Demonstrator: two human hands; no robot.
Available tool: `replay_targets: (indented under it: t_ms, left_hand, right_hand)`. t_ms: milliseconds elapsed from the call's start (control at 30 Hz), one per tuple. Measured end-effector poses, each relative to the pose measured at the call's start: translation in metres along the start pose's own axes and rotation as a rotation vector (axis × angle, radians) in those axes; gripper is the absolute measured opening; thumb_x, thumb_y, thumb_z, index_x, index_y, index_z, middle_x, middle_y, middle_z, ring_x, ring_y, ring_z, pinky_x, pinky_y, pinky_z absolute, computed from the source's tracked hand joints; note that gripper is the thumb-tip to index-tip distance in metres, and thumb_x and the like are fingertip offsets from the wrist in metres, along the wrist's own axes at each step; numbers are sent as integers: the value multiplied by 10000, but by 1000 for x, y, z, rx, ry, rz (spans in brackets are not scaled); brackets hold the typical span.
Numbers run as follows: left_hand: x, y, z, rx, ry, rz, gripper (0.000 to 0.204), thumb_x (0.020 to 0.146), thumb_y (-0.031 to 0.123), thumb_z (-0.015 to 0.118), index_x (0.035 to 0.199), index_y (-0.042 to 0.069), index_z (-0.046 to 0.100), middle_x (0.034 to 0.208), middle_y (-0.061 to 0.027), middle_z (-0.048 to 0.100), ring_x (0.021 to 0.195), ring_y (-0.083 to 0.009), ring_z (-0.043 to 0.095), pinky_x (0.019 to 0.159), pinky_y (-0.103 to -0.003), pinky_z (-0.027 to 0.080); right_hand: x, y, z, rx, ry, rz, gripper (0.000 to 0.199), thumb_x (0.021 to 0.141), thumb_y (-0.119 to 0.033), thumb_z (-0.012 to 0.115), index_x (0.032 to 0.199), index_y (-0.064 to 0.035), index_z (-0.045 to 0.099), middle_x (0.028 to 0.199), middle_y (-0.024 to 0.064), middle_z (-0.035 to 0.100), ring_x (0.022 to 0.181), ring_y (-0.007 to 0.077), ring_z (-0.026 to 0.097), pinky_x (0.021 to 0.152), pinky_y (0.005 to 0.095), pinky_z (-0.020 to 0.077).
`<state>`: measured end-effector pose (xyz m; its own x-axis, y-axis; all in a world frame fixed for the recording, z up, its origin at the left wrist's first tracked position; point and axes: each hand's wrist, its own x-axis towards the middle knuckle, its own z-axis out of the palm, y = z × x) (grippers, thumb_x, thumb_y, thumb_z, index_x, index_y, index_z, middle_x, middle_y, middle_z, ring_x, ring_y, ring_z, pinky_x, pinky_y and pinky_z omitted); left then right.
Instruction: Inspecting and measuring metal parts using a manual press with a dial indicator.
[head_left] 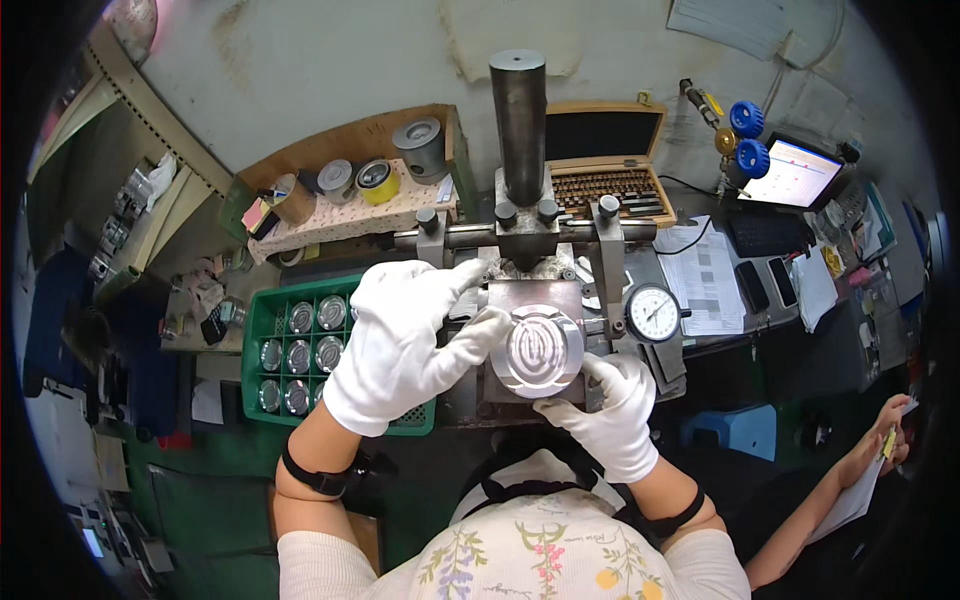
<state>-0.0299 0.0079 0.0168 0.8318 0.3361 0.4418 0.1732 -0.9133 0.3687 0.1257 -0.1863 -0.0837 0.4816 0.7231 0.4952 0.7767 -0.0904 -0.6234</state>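
Note:
A shiny round metal part (538, 350), which looks like a piston seen from its crown, rests on the block of a measuring stand (526, 232). Both of my hands wear white gloves. My left hand (410, 335) has its thumb at the part's left rim, while its forefinger stretches toward the stand, apart from the thumb. Curled at the lower right rim, my right hand (610, 408) grips the part between thumb and fingers. Just right of the part sits a dial gauge (654, 312) with a white face, mounted on the stand.
Similar metal parts fill compartments of a green crate (250, 350) on the left. Behind stand a wooden shelf box (350, 135) and an open wooden gauge-block case (610, 190). Papers (700, 285), phones (782, 282) and a monitor (792, 172) lie right. Another person's hand (880, 435) holds paper.

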Motion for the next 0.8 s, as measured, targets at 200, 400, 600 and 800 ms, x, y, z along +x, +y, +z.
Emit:
replay_targets:
  t_ms: [200, 400, 600, 800]
  left_hand:
    - [-9, 13, 14, 126, 9, 95, 746, 661, 519, 864, 1180, 15, 683, 975, -137, 707, 958, -307, 673, 1018, -503, 449]
    - [-6, 10, 28, 179, 17, 114, 843, 606, 567, 873, 1198, 3, 665, 1040, -144, 720, 998, -300, 678, 1048, -508, 433]
    - [0, 7, 31, 161, 9, 122, 881, 619, 598, 845, 1207, -30, 651, 1009, -139, 714, 971, -310, 672, 1004, -496, 450]
    - [9, 16, 30, 162, 11, 89, 892, 570, 596, 890, 1197, -2, 679, 981, -135, 720, 896, -317, 669, 974, -466, 457]
  right_hand:
    - [1, 6, 18, 76, -6, 39, 511, 563, -333, 949, 965, -81, 759, 769, 96, 615, 717, 285, 632, 661, 404, 520]
    - [8, 1, 19, 83, -11, 83, 479, 592, -303, 934, 983, -84, 765, 777, 106, 619, 700, 285, 624, 648, 401, 516]
    - [6, 12, 24, 126, -44, 101, 455, 615, -300, 926, 981, -82, 768, 770, 114, 629, 676, 296, 618, 626, 410, 504]
    - [13, 6, 15, 142, -29, 38, 404, 671, -253, 882, 1012, -73, 762, 734, 121, 638, 627, 317, 625, 599, 409, 498]
